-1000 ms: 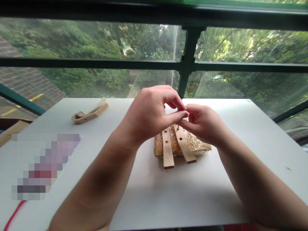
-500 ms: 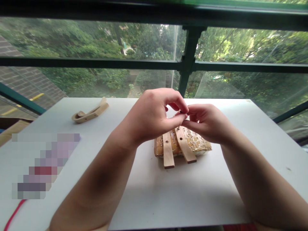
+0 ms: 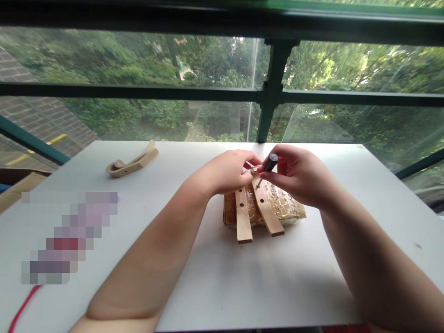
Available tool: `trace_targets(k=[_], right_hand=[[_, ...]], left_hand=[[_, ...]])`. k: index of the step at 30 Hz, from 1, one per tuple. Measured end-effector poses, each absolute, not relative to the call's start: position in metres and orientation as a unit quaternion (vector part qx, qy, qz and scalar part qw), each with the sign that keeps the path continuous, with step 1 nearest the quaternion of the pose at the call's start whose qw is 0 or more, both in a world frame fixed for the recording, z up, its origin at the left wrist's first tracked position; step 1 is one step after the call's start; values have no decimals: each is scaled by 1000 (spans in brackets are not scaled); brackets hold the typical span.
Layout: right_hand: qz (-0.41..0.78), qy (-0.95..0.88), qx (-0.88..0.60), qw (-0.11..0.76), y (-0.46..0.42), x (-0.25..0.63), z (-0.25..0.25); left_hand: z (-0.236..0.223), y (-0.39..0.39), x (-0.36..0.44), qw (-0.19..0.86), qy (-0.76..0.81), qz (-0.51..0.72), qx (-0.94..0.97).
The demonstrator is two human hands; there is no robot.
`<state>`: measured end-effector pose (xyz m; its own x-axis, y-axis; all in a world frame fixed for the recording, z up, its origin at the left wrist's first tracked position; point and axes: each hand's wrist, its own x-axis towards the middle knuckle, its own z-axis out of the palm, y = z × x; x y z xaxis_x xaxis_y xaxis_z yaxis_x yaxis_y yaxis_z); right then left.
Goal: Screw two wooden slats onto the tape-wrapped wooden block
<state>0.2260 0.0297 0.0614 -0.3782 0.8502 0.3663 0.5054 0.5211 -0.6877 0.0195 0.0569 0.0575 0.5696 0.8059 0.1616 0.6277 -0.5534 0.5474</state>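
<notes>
My right hand (image 3: 294, 173) is closed around the dark handle of a small screwdriver (image 3: 269, 163). The shaft slants down to a screw on the right one of two flat wooden pieces (image 3: 268, 212) with holes in them. At the upper end of this piece, my left hand (image 3: 231, 173) has its fingers and thumb curled round it, partly hiding the contact. The left wooden piece (image 3: 244, 222) lies alongside, its far end beneath my left hand. Both rest across a brown block wrapped in shiny clear tape (image 3: 287, 206).
A curved wooden piece (image 3: 133, 162) lies at the table's far left. Below it is a pixelated flat object (image 3: 72, 236), with a red cord (image 3: 22, 307) near it. The white table (image 3: 270, 286) ends at glass panes with a green frame (image 3: 274, 69); a cardboard box (image 3: 24, 187) stands left.
My hands have moved apart from their pinch together. The screwdriver now shows upright in my right hand, its tip at the screw. My left hand has lowered to the wooden piece.
</notes>
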Motion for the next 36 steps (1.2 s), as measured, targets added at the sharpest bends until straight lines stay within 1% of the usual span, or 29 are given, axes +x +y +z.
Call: trace_targets(k=[17,28,36], right_hand=[[225,-799,-428,357,28,225,62],[200,-807,-435,345,25,222,62],[191,-805,-432,359,29,222,58]], left_hand=[[44,63,31,200,435,215,851],[45,61,30,197,442,217,848],[44,62,32,209,438,220,846]])
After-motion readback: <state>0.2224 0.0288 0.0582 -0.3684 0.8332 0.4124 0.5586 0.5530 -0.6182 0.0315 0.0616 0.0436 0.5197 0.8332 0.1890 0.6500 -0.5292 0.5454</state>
